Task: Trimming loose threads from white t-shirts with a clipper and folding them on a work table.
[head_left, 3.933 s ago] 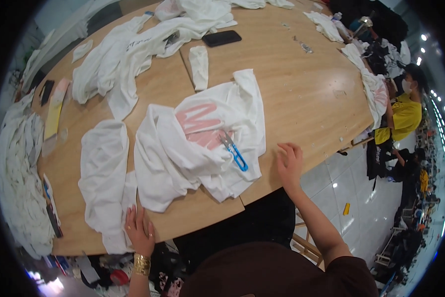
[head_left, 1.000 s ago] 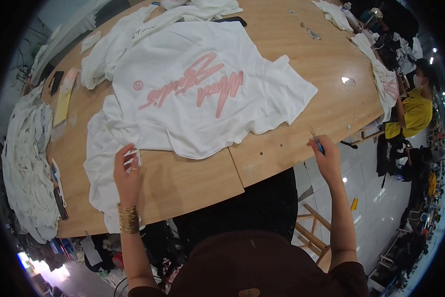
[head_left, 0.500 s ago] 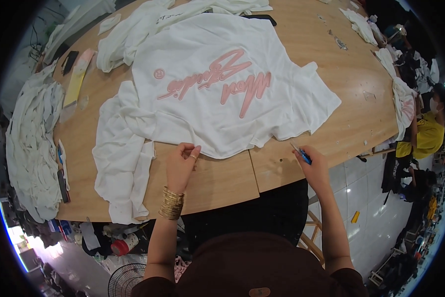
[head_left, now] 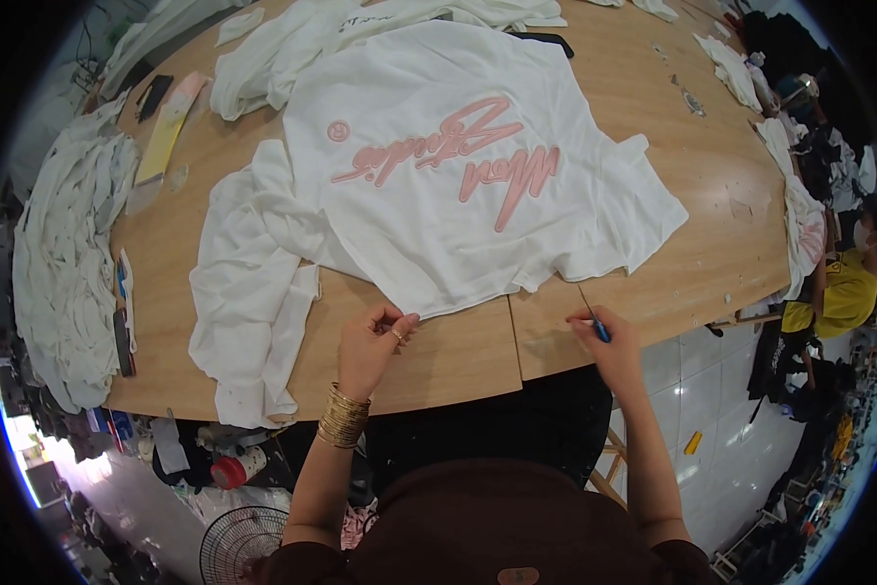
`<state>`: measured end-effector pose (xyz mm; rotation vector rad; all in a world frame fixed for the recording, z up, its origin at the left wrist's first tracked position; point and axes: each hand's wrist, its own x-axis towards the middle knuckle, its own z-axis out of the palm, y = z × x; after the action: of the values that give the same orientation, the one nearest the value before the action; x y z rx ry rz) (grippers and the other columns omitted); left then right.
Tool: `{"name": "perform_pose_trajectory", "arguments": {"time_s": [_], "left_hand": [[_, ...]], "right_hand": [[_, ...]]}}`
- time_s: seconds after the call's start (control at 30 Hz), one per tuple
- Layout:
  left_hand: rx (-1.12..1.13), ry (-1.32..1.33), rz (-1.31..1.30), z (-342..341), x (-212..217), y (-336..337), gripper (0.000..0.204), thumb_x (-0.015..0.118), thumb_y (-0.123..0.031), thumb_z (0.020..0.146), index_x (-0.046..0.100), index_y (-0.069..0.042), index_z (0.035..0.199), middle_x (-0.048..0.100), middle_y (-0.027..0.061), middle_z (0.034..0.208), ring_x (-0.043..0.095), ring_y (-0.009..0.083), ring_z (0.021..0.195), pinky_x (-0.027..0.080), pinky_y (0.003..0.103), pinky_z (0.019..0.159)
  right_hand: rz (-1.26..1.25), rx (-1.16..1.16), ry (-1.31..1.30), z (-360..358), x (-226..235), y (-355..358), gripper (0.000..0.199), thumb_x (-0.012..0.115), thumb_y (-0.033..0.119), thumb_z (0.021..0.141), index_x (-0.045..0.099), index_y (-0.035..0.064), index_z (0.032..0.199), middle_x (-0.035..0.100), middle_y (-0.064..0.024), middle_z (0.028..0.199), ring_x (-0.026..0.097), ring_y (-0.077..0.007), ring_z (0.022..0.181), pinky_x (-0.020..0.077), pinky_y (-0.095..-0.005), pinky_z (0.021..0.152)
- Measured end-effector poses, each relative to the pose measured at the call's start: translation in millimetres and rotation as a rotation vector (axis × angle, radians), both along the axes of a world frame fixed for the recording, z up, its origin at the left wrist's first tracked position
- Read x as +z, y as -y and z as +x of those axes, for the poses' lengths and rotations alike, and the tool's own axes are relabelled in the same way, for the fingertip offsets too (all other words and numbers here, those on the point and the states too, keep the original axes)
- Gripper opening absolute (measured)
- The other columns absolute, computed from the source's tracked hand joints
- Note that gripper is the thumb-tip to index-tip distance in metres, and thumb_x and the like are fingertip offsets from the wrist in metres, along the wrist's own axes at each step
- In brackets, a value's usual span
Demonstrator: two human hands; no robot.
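Observation:
A white shirt (head_left: 429, 244) with raised pink lettering lies spread on the wooden table (head_left: 448, 366). At its near edge, my left hand (head_left: 370, 341) pinches the hem between thumb and fingers; several gold bangles circle that wrist. My right hand (head_left: 609, 346) is closed around a small blue-handled tool (head_left: 602, 331). A thin metal tip points away from me, just short of the shirt's near edge. My fingers cover much of the tool, so its exact kind cannot be made out.
More white garments lie at the far side (head_left: 273, 73) and in a long heap (head_left: 73, 253) on the left. A yellow-and-pink strip (head_left: 168, 136) rests near the heap. Black flat object (head_left: 546, 42) sits beyond the shirt. A person in yellow (head_left: 848, 288) is at the right.
My left hand has moved slightly right and nearer, now pinching the hem, whose edge is drawn toward me. The right hand has shifted slightly nearer, its tool still in it. The view has shifted slightly.

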<state>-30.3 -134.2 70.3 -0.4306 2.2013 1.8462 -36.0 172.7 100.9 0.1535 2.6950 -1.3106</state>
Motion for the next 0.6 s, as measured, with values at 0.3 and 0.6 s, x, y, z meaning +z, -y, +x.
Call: {"name": "perform_pose_trajectory", "arguments": {"time_s": [0.3, 0.6], "left_hand": [[0.048, 0.018, 0.141, 17, -1, -6, 0.013, 0.059, -0.012, 0.085, 0.061, 0.000, 0.090, 0.063, 0.0026, 0.078, 0.055, 0.0063, 0.063, 0.044, 0.019, 0.059], [-0.010, 0.017, 0.239, 26, -8, -3, 0.018, 0.056, -0.013, 0.087, 0.059, 0.001, 0.096, 0.062, 0.0042, 0.079, 0.060, 0.0110, 0.069, 0.049, 0.024, 0.062]], "right_hand": [[-0.438, 0.233, 0.109, -6, -7, 136, 0.027, 0.067, 0.016, 0.078, 0.060, 0.0078, 0.102, 0.039, 0.0034, 0.059, 0.037, -0.0078, 0.054, 0.0339, -0.0256, 0.051], [-0.301, 0.218, -0.097, -6, -41, 158, 0.017, 0.065, 0.015, 0.080, 0.057, 0.0005, 0.084, 0.054, -0.0109, 0.065, 0.051, -0.0182, 0.058, 0.0400, -0.0304, 0.054]]}}
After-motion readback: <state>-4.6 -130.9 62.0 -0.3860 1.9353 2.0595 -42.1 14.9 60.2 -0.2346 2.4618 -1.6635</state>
